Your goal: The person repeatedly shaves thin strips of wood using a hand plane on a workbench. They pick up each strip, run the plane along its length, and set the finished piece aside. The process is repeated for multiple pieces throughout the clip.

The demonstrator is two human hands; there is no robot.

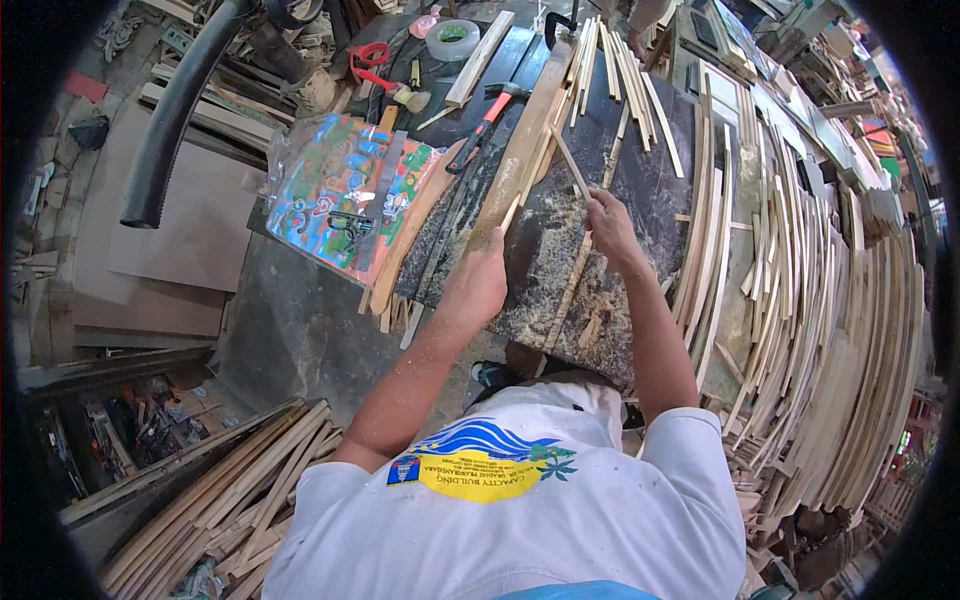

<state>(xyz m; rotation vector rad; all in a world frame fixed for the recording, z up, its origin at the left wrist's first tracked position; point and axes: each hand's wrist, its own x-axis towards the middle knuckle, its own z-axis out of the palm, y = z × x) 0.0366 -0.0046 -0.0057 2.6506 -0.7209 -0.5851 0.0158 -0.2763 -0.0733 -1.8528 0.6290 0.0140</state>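
Observation:
My left hand (478,278) is closed around a thin wooden strip (511,214) beside a long straight board (520,150). Its far end runs along the board's right edge. In my right hand (612,230) is another slim stick (568,160), pinched near its lower end and slanting up to the left. Both hands are above a dark worktable (630,310) strewn with sawdust (545,230). Several cut strips (622,75) lie at the table's far end, beyond my hands.
Left of the board lie a hammer (487,125), a paintbrush (410,98), a roll of clear tape (453,40) and a colourful plastic-wrapped sheet (345,180). Stacked wooden strips (790,290) fill the right side. More lengths (220,490) lean at lower left. A dark curved pipe (165,150) hangs at upper left.

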